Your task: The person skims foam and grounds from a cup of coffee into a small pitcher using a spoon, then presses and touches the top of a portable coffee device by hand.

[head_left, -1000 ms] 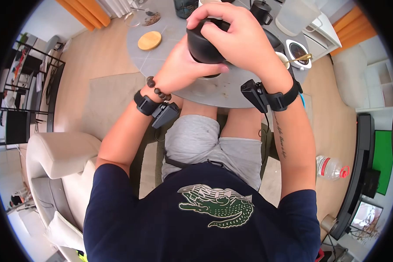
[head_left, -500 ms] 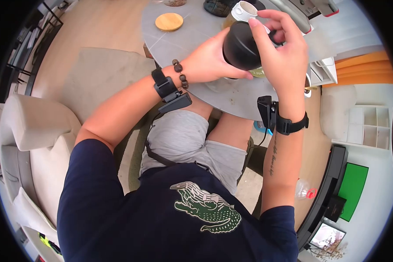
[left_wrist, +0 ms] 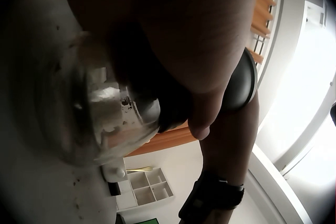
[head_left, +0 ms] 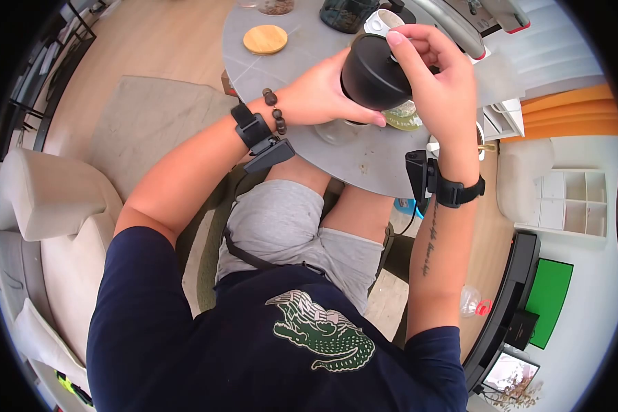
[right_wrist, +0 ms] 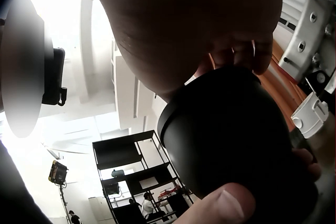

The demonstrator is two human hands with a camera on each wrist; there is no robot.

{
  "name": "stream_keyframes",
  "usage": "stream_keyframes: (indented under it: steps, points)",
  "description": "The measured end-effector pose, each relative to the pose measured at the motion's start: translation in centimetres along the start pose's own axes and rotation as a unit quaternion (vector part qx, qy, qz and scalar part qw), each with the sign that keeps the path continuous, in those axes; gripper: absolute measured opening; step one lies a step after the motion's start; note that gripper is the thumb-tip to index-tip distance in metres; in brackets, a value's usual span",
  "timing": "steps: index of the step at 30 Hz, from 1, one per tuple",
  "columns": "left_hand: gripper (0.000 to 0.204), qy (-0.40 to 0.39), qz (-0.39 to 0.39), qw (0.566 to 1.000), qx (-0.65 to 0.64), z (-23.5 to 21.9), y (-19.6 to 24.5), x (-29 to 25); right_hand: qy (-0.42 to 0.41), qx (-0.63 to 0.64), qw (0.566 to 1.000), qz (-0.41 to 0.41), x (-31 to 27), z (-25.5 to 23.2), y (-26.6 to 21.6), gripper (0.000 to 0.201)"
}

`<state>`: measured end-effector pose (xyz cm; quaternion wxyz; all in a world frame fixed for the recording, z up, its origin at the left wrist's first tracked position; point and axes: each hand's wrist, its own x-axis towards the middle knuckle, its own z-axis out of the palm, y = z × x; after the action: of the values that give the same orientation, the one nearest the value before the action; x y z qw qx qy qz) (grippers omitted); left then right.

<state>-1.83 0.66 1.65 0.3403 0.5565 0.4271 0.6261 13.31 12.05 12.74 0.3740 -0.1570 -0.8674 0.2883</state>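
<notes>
Through the cameras I see the black lidded canister [head_left: 372, 79] between the two hands, over the near part of the grey table [head_left: 384, 172]. The left hand [head_left: 312, 95] grips its side, fingers and thumb wrapped around it. The right hand [head_left: 438, 82] has bent fingers at the top, with the thumb at the lid edge; what they clamp there is hidden, so I cannot tell.

I judge that if the left grip is loose while the right hand pushes sideways, the canister may twist or tip, and the clear glass vessel [head_left: 336, 132] below could be knocked.

The lidded end points up, toward the head camera; the long axis looks nearer to upright than flat, but the wide lens hides the exact lean.
</notes>
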Motion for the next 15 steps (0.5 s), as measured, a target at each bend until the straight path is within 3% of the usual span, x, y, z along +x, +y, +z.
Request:
stream_keyframes:
  steps: [2, 6, 11, 15]
  points:
    - [0.111, -0.015, -0.018, 1.000, -0.008, -0.1, 0.0, 0.1, -0.027, 0.062, 0.997, 0.040, -0.1, 0.2, 0.3, 0.025]
    - [0.112, -0.011, -0.013, 1.000, 0.006, 0.0, 0.0, 0.0, -0.018, 0.016, 0.998, 0.062, -0.5, 0.5, -0.7, 0.023]
    - [0.110, -0.005, 0.006, 1.000, 0.012, 0.2, -0.3, -0.1, -0.016, -0.128, 0.992, -0.007, -0.6, 0.3, -2.2, 0.021]
    - [0.108, -0.004, 0.012, 1.000, 0.009, 0.5, -0.4, -0.4, -0.025, -0.155, 0.987, -0.043, -0.7, 0.2, -2.9, 0.020]
